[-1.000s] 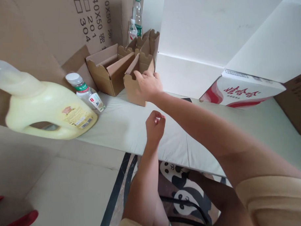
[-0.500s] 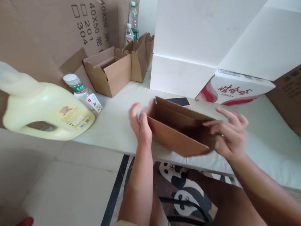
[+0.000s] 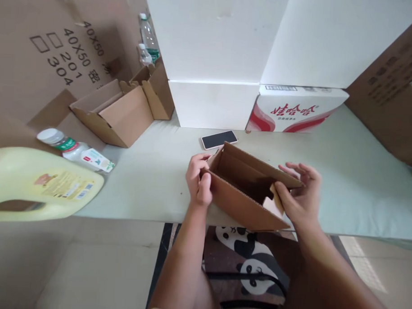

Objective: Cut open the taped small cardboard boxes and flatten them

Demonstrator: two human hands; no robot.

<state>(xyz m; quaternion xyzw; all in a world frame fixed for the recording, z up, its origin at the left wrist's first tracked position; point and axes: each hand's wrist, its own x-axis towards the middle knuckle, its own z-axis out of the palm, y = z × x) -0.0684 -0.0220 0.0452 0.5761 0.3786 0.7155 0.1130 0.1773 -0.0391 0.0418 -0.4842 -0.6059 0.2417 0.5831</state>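
At the near edge of the pale green table (image 3: 151, 179), we hold an open brown corrugated cardboard box (image 3: 240, 198), tilted with its opening facing up and away from us. Our left hand (image 3: 198, 181) is curled around the box's left end, thumb on the outer face and fingers wrapped over the corner. Our right hand (image 3: 297, 198) is half open at the right end, its thumb pressed on a small side flap while the fingers spread behind the far wall. Just beyond the box a black smartphone with a white rim (image 3: 219, 139) lies flat on the table. Farther back stand a large white carton (image 3: 212, 103) and, beside it, a white box with red printing (image 3: 295, 110). To the left, two more open brown cardboard boxes (image 3: 116, 115) sit near a clear plastic bottle with a white cap (image 3: 76, 149), which lies on its side just behind a pale yellow plastic jug with a handle (image 3: 39, 189).
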